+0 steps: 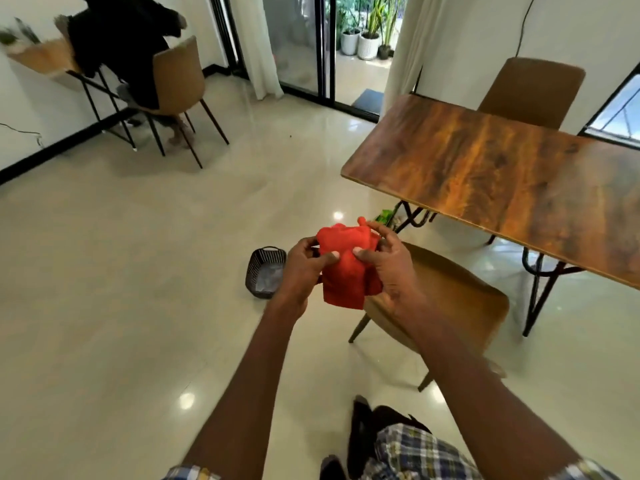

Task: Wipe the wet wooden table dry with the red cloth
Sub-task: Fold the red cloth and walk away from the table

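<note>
A bunched red cloth (343, 268) hangs in the air in front of me, over the floor. My left hand (303, 268) pinches its left side and my right hand (388, 265) grips its right side, thumbs on the front. The wooden table (502, 174) stands to the right and further away, its dark brown top bare. Both hands are left of and below the table's near edge, not touching it.
A brown chair (450, 303) stands just under my right hand, tucked at the table's near side. Another chair (533, 88) is behind the table. A dark basket (265, 271) sits on the tiled floor. A person sits on a chair (176, 81) at a wall desk, far left.
</note>
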The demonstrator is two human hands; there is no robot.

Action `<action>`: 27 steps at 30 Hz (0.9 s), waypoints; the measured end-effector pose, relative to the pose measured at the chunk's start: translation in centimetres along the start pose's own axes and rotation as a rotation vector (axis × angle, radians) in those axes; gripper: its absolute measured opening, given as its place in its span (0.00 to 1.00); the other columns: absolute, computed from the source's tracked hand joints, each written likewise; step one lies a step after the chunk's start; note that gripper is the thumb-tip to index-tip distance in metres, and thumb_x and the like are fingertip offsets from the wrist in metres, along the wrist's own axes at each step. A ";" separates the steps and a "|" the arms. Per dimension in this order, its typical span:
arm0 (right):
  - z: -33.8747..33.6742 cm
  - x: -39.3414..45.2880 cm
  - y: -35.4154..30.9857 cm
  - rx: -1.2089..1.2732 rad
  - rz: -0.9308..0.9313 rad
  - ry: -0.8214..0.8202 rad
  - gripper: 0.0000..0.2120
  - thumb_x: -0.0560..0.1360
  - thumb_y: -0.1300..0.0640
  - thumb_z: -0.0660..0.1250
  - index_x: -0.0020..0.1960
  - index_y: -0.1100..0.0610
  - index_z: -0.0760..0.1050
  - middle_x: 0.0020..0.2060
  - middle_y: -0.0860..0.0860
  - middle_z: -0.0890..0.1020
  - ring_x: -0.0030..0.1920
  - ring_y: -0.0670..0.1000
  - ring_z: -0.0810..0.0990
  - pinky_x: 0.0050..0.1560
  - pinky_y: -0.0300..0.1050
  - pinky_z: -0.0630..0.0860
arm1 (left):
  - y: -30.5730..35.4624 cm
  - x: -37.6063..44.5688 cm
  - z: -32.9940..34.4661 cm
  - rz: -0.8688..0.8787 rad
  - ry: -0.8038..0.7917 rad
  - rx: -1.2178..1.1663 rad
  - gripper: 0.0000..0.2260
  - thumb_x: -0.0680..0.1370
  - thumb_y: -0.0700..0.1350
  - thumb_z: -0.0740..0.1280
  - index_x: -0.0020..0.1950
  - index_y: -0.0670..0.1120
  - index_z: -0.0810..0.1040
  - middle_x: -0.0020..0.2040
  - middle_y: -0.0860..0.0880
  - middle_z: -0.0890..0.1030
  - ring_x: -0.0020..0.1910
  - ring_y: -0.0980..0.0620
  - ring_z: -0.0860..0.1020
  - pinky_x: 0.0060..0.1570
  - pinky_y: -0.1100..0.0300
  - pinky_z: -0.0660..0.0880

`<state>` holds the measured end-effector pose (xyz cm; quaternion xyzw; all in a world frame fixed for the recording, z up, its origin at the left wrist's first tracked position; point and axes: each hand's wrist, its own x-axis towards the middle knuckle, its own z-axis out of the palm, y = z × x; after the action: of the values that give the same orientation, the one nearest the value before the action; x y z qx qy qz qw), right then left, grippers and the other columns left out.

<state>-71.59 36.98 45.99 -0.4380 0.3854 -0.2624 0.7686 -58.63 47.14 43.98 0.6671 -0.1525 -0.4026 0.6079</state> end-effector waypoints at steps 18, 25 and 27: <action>17.4 28.7 17.2 -0.384 0.182 -0.045 0.33 0.71 0.77 0.64 0.57 0.41 0.83 0.61 0.52 0.82 0.52 0.57 0.84 0.46 0.70 0.85 | -4.7 28.8 -22.8 -0.171 -0.036 0.397 0.23 0.74 0.30 0.71 0.63 0.52 0.82 0.60 0.47 0.82 0.53 0.49 0.81 0.50 0.52 0.82; 20.9 38.4 23.9 -0.385 0.300 0.080 0.33 0.70 0.78 0.63 0.57 0.43 0.84 0.60 0.49 0.82 0.57 0.58 0.84 0.43 0.70 0.85 | -10.4 39.7 -27.4 -0.215 -0.130 0.444 0.25 0.70 0.35 0.75 0.63 0.54 0.79 0.59 0.51 0.80 0.52 0.45 0.81 0.53 0.47 0.82; 22.2 39.7 24.3 -0.386 0.323 0.118 0.32 0.71 0.77 0.64 0.58 0.42 0.84 0.61 0.47 0.81 0.58 0.55 0.83 0.44 0.65 0.87 | -10.7 41.4 -28.5 -0.226 -0.141 0.404 0.24 0.71 0.35 0.75 0.63 0.55 0.80 0.62 0.49 0.79 0.56 0.45 0.80 0.56 0.45 0.82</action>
<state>-29.30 29.63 17.40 -0.4933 0.5374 -0.0830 0.6790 -15.03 40.36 17.61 0.7583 -0.1963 -0.4751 0.4008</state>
